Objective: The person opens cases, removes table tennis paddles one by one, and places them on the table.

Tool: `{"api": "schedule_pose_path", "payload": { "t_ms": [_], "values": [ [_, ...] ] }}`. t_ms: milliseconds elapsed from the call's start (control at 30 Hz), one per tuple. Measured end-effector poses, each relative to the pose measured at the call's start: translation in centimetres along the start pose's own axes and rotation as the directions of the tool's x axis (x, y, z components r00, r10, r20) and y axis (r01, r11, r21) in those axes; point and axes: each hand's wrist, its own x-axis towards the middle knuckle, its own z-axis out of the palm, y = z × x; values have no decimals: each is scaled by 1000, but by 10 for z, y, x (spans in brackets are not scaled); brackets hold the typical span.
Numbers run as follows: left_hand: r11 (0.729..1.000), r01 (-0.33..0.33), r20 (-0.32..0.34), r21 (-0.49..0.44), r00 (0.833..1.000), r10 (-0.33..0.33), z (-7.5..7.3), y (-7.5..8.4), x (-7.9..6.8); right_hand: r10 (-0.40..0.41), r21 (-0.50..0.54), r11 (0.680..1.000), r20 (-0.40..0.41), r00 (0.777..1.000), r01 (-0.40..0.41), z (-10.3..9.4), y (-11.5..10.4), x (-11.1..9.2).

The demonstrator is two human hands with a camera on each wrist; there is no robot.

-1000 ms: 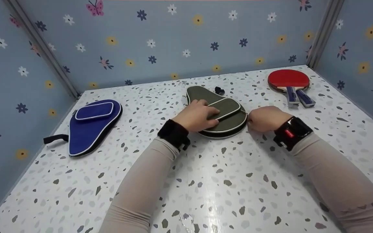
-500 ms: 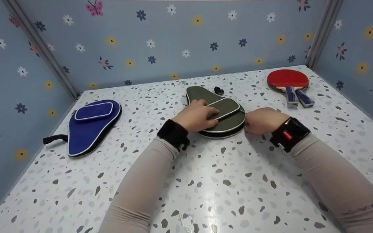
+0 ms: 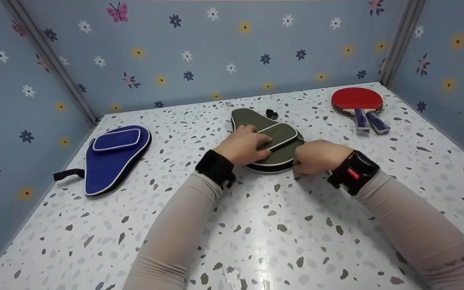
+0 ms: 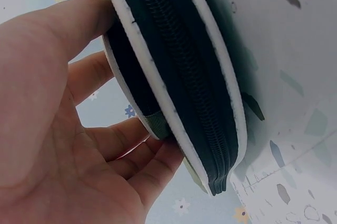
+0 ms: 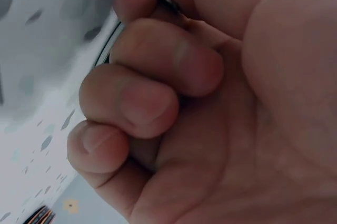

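An olive-green paddle case [image 3: 252, 117] with white piping lies flat on the table, its wide end toward me. My left hand [image 3: 245, 146] rests on it beside the raised pocket [image 3: 282, 135], fingers spread and pressing from above. In the left wrist view, the thumb touches the case's edge [image 4: 179, 66] near the white piping, and a closed stretch of zipper [image 4: 195, 87] runs along the side. At the case's near right rim, my right hand [image 3: 320, 156] has its fingers curled and pinches a small metal zipper pull [image 5: 167, 2], mostly hidden by thumb and forefinger.
A blue paddle case [image 3: 113, 161] with a black strap [image 3: 69, 174] lies at the left. Two table tennis paddles, the top one a red paddle [image 3: 357, 98], overlap at the back right. A small black piece [image 3: 271, 114] sits behind the green case. Flowered panels [image 3: 208, 48] border the table.
My right hand has moved left and toward me around the case's wide end, holding the zipper pull. The left hand stays in place on the case.
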Motion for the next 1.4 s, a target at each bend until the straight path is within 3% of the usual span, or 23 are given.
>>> {"api": "schedule_pose_path", "payload": {
  "t_ms": [333,700,900,1033,1133,1233,1333,1400],
  "values": [
    [1000,-1,1,-5,1000,1,-1,0,-1,-36,-38,999,-52,998,34,6,-19,4],
    [1000,13,-3,9,1000,-13,-2,8,-3,-26,39,999,-29,999,27,5,-10,3],
    [994,109,3,-23,994,-109,-6,23,-7,-18,95,995,3,1000,18,0,4,-2],
    [988,141,47,-70,989,-137,-9,28,-10,5,58,998,5,1000,-5,-1,17,-4],
    [989,80,109,-124,992,-67,-13,26,-12,46,11,999,-25,999,-45,0,29,-4],
    [985,-56,155,-166,984,82,-17,18,-14,94,-16,995,-62,994,-95,1,40,-3],
    [966,-192,159,-174,963,220,-19,11,-14,121,-39,991,-90,989,-125,3,46,-2],
    [963,-223,145,-149,959,244,-19,6,-15,125,-45,990,-106,986,-131,4,48,-2]
  ]
}}
